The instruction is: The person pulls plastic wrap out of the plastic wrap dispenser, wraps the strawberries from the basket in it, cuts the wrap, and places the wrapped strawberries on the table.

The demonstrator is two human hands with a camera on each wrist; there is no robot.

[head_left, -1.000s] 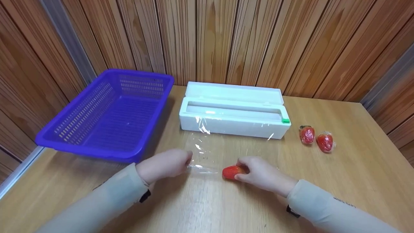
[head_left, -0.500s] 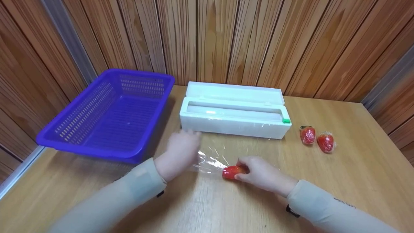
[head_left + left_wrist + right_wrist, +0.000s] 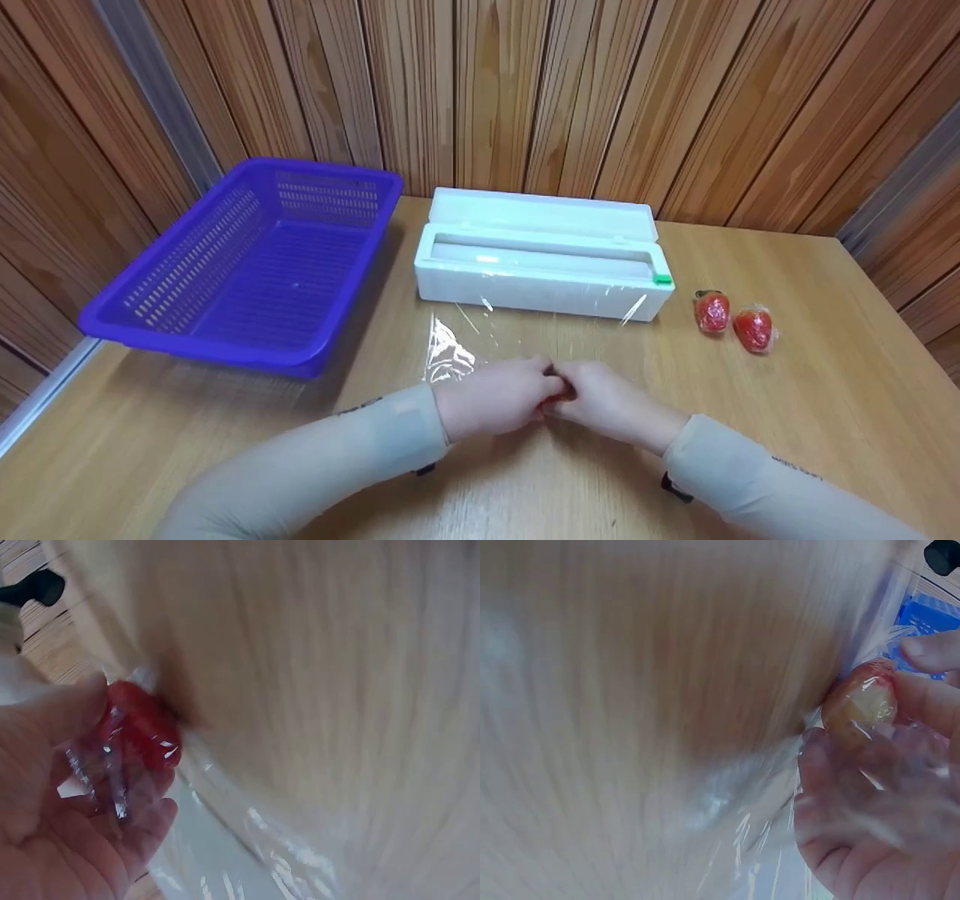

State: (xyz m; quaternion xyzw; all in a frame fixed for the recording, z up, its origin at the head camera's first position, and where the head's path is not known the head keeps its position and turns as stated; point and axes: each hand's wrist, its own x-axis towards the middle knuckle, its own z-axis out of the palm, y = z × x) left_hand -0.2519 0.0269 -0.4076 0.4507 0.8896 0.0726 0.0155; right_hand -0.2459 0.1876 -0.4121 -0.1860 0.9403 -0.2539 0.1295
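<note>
A red strawberry (image 3: 146, 727) with clear cling film (image 3: 289, 855) over it sits between both hands above the table. In the head view the hands hide most of it. My left hand (image 3: 499, 397) pinches its left end through the film, thumb above and fingers beneath. From the right, my right hand (image 3: 611, 397) grips the other end, where the strawberry (image 3: 859, 701) shows pale yellow under the film. The film sheet (image 3: 450, 356) runs back from the hands to the white cling film dispenser (image 3: 540, 294), whose lid stands up.
Two film-wrapped strawberries, one (image 3: 712, 312) with a dark green top and the other (image 3: 754, 330) beside it, lie right of the dispenser. A purple basket (image 3: 307, 341) stands at the left on the wooden table (image 3: 847, 360). A wood-panelled wall (image 3: 555, 97) closes the back.
My left hand has moved up, then right and down, bringing the film over to the strawberry and closing on it beside my right hand. The right hand has stayed in place.
</note>
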